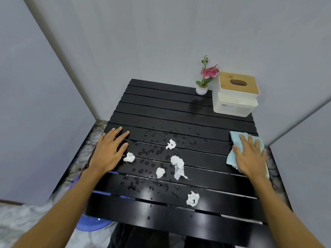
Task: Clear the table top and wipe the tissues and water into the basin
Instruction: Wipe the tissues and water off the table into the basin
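Note:
A black slatted table top [161,108] carries several crumpled white tissues, such as one long piece [177,166] in the middle and one [192,199] near the front, among scattered water drops [152,151]. My left hand [109,149] lies flat and empty on the left edge, fingers spread, next to a small tissue [129,157]. My right hand [250,154] presses flat on a light blue cloth [236,140] at the right edge. A blue basin [89,223] shows on the floor under the table's front left, mostly hidden.
At the back right stand a small white pot with a pink flower [204,81] and a white tissue box with a wooden lid [236,93]. Grey walls close in on the left, back and right. The floor is marbled.

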`<state>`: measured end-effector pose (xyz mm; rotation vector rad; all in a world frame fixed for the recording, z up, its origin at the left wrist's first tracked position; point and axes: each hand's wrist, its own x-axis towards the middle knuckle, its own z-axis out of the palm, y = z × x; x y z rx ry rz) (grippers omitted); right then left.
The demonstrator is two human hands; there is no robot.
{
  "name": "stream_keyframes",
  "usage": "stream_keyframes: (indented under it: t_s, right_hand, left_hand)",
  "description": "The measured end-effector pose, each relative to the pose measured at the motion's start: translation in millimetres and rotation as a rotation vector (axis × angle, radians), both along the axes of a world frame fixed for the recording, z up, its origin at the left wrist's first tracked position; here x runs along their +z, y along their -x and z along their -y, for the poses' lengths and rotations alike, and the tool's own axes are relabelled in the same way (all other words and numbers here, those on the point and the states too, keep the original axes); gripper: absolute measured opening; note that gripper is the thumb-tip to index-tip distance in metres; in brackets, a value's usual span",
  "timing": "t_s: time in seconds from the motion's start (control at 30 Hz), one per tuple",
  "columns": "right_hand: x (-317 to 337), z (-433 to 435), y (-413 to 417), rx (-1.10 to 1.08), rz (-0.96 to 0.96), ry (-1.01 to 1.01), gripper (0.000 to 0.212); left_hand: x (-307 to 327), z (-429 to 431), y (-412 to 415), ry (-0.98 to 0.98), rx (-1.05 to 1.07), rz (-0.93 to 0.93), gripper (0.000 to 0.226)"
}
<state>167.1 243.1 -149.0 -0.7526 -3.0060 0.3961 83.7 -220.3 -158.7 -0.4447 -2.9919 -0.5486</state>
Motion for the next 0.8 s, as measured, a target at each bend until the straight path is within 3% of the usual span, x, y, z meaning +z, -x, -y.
stream_keyframes:
  t_s: [0.47,0.8]
  right_hand:
    - [0.5,75.0,78.1,0.312,-0.046,0.038,0.051]
    - [-2.7,150.9,80.4,0.609,-0.155,0.164,0.042]
  left_hand:
    - [-6.5,-0.4,1.8,0.010,0.006,-0.022,0.052]
    - [-6.8,0.3,1.2,0.004,0.005,-0.024,0.051]
